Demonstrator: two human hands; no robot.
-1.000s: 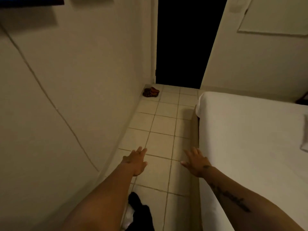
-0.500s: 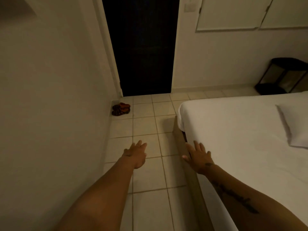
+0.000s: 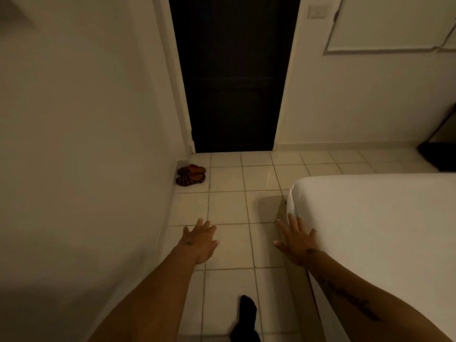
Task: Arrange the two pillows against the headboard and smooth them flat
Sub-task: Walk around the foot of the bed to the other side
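Note:
The white-sheeted bed (image 3: 375, 225) fills the right side of the view; its near corner is at centre right. No pillow and no headboard show in this frame. My left hand (image 3: 199, 240) hovers palm-down over the tiled floor with fingers spread, holding nothing. My right hand (image 3: 296, 240) is also open, fingers apart, just beside the bed's left edge, holding nothing.
A plain wall (image 3: 86, 144) closes the left side. A dark doorway (image 3: 234, 77) lies ahead. Brown sandals (image 3: 191, 174) sit on the floor by the wall. My foot in a black sock (image 3: 245, 319) is at the bottom. A dark stand (image 3: 439, 154) is at far right.
The view has swung left and moved forward: the pillow at the right edge has left the frame. Both hands stay open and outstretched; my socked foot has come into view.

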